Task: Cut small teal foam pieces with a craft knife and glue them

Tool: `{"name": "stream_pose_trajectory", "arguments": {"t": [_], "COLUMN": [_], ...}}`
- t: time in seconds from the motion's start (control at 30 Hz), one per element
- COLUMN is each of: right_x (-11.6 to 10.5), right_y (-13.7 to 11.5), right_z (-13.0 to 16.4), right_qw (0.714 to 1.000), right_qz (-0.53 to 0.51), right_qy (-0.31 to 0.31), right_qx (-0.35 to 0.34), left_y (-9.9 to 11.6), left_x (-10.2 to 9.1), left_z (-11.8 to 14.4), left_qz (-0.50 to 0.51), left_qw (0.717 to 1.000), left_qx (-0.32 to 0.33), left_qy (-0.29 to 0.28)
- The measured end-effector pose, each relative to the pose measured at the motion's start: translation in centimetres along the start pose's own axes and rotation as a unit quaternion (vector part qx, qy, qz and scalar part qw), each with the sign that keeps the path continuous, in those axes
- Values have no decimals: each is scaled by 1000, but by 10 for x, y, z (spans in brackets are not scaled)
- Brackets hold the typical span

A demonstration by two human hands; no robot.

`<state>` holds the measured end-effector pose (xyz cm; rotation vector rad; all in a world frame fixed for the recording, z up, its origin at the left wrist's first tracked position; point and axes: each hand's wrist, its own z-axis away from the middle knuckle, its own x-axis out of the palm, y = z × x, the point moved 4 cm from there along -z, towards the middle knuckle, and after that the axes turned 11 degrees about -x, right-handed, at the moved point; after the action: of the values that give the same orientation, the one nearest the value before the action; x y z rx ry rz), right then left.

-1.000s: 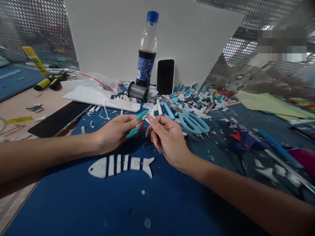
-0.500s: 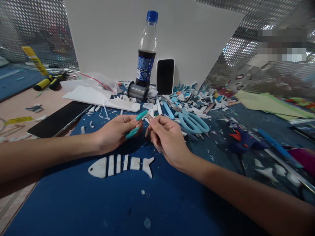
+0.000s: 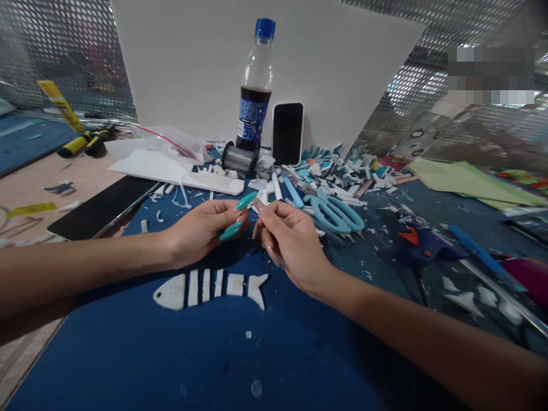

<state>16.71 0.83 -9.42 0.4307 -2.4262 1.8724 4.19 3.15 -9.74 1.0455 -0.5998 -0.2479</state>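
Note:
My left hand (image 3: pixel 214 225), with long turquoise nails, is closed in a pinch just above the middle of the blue mat (image 3: pixel 192 365). Close beside it, fingertips almost meeting, my right hand (image 3: pixel 293 242) pinches too, its fingers curled. Whatever lies between the fingertips is too small and too mixed with the white scraps behind to name. Below the hands lies a flat white fish cut into separate pieces: a head (image 3: pixel 171 292) with a dark eye hole, several narrow strips (image 3: pixel 206 285), a wider piece (image 3: pixel 235 284) and a forked tail (image 3: pixel 257 290).
Behind the hands stand a cola bottle (image 3: pixel 253 114), a spool (image 3: pixel 240 158) and a phone (image 3: pixel 287 134) against a white board (image 3: pixel 192 68). Light-blue scissors (image 3: pixel 336 212) lie by a heap of scraps (image 3: pixel 342 174). A glue gun (image 3: pixel 428 245) is at right; a dark flat slab (image 3: pixel 103 208) at left.
Almost nothing differs. Both hands keep their pinch in the same spot, with at most a tiny shift of the right fingers. The fish pieces have not moved.

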Motion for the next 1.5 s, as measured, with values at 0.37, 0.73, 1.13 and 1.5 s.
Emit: {"name": "stream_pose_trajectory", "arguments": {"t": [0.37,0.73,1.13,1.5], "right_x": [1,2,4,-3], "right_y": [-2,2,7,7], "right_z": [0,-2,-3,-7], "right_qw": [1000,1000,996,998], "right_qz": [13,11,24,-42], "right_qy": [2,-17,-69,-15], "right_qx": [1,23,41,47], "left_y": [0,2,3,-1], "left_x": [0,3,4,-1], "left_z": [0,1,0,-2], "left_qz": [-14,3,22,-18], "left_qw": [1000,1000,998,1000], "left_qx": [2,6,-42,0], "left_qy": [13,5,34,10]}}
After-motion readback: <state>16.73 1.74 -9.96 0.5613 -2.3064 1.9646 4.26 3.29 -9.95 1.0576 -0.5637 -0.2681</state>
